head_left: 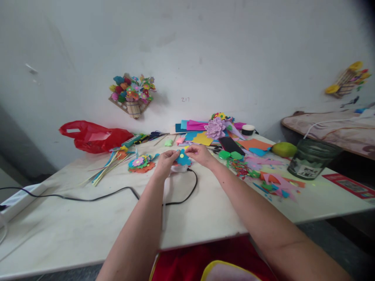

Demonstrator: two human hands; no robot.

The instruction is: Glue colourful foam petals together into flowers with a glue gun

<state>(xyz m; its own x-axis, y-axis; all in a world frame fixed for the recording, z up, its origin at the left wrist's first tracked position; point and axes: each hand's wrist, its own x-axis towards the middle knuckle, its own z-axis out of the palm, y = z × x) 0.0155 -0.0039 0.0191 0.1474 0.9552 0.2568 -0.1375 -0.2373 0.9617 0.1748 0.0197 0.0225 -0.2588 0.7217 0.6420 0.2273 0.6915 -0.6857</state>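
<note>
The left hand [166,163] pinches the left edge of the blue foam flower [183,160] between thumb and forefinger. The right hand [200,155] is at the flower's right side, thumb and forefinger brought close together; whether they grip anything cannot be told. The blue foam flower, fitted with a yellow disc [182,152] on its face, is located between the two hands, above the tabletop [88,234].

Just below the blue foam flower: a white device [179,169] with a black cord [193,187]. Left of the flower: stacked foam flowers [138,160], then yellow strips [109,171] and a red plastic bag [96,137]. Beyond it, to the right: a lilac flower [215,128] and a black phone [231,145]. Right of it: green leaf cutouts [225,154], foam scraps [275,184] and, farthest, a dark green glass jar [307,160].
</note>
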